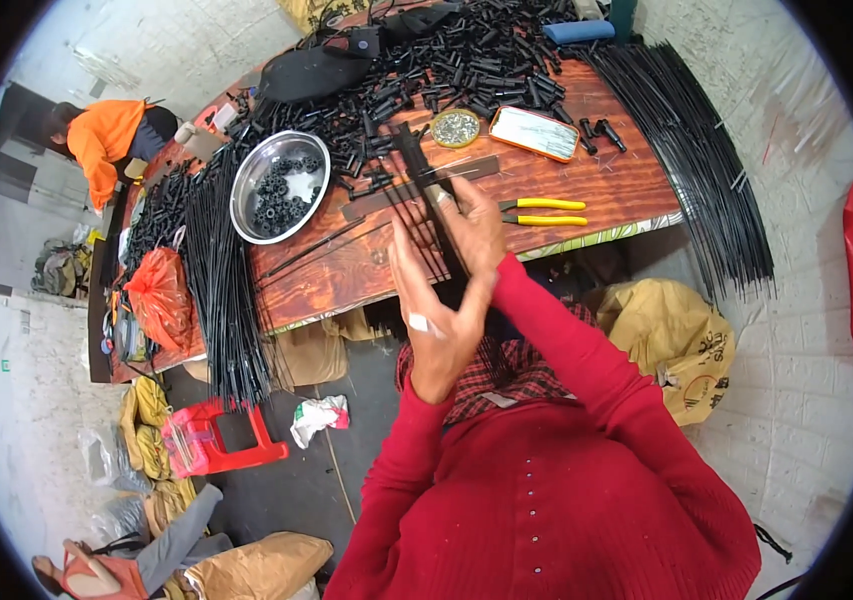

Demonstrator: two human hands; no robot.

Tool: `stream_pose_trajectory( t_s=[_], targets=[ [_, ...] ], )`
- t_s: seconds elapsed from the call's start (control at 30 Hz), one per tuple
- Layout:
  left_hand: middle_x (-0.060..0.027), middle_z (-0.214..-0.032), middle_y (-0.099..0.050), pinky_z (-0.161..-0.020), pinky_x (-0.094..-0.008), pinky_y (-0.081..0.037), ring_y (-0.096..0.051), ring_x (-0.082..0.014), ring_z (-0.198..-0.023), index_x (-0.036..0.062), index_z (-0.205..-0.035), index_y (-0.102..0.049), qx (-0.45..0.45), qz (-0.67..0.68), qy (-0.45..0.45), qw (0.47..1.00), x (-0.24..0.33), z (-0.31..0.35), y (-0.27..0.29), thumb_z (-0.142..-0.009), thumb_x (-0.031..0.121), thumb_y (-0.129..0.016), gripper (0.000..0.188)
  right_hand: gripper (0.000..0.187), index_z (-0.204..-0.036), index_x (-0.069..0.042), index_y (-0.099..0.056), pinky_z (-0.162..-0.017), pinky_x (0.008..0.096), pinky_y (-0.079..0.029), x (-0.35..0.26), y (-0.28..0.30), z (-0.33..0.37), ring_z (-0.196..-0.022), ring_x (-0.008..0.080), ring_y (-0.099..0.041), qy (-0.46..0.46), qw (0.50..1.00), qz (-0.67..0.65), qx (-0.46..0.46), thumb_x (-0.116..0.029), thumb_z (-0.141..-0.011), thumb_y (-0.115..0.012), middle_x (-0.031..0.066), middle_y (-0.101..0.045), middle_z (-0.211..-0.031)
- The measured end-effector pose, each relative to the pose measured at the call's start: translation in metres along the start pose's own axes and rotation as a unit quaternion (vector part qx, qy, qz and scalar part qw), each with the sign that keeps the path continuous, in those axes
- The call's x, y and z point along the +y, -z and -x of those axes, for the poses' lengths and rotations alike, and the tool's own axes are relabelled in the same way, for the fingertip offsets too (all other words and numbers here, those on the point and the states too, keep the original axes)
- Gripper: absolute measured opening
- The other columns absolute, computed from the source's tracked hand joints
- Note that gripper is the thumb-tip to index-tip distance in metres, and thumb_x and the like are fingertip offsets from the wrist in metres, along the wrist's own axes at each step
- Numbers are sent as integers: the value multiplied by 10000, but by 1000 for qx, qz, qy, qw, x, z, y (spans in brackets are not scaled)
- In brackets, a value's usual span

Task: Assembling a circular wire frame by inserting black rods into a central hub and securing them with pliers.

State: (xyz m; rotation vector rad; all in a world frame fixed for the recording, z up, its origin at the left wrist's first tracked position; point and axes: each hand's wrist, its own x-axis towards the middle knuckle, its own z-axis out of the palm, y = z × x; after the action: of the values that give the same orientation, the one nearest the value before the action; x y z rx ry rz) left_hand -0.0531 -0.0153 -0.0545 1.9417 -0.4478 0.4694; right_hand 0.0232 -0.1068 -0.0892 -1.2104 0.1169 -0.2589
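Observation:
A bundle of thin black rods [436,222] slants from over the table edge down toward my lap, between my two hands. My left hand [434,335], with a white patch at the thumb base, has its fingers stretched along the bundle's left side. Its thumb reaches across to the right, so the rods lie in the crook of that hand. On the other side my right hand [476,232] is closed about the bundle, its fingertips partly hidden. Just beyond stand a steel bowl [238,200] of small black parts, a round tin [455,128] of small metal pieces and a white tray [536,134] of thin pins.
Yellow-handled pliers [551,204] lie right of my hands on the wooden table [616,190]. Black tubular parts [486,60] are heaped at the back. Long black rods [214,280] hang over the left edge, more rods [696,150] at right. A red stool [246,440] and two other people are leftward.

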Motion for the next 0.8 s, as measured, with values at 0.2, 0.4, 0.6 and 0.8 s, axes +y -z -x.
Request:
stream_pose_trajectory(
  t_s=[0.2,0.4,0.6,0.8],
  targets=[
    [-265,-1166,-599,-960,-477,-429,-549,-419,-1123,-94,-1275,-502,71,-11,15,997,-17,-49,6,-836,130,-672,521,297,-1244,-29,-628,-781,278,-526,2,-15,2,-871,81,-629,118,991,53,18,-92,-956,-589,55,-726,-973],
    [-105,-812,-693,-648,-301,-503,-622,-142,-703,-49,-1018,-662,38,-25,47,998,-3,-76,25,-856,51,-627,194,374,-1290,-71,-610,-787,320,-527,6,-26,6,-936,209,-709,138,987,71,34,-131,-921,-625,169,-720,-1018],
    [-16,-818,-677,-673,-217,-477,-572,-49,-753,-48,-1006,-693,-3,-17,97,995,-2,-84,34,-863,44,-638,179,358,-1276,-126,-625,-734,371,-528,4,-26,11,-881,310,-709,158,980,106,57,-156,-919,-629,177,-714,-949],
    [-9,-886,-678,-693,-237,-492,-595,-78,-788,-55,-1006,-703,-81,127,181,972,-9,-98,47,-884,54,-657,169,372,-1291,-35,-603,-752,314,-531,-17,-26,28,-886,190,-712,150,973,173,35,-106,-927,-632,181,-715,-1004]
  ],
)
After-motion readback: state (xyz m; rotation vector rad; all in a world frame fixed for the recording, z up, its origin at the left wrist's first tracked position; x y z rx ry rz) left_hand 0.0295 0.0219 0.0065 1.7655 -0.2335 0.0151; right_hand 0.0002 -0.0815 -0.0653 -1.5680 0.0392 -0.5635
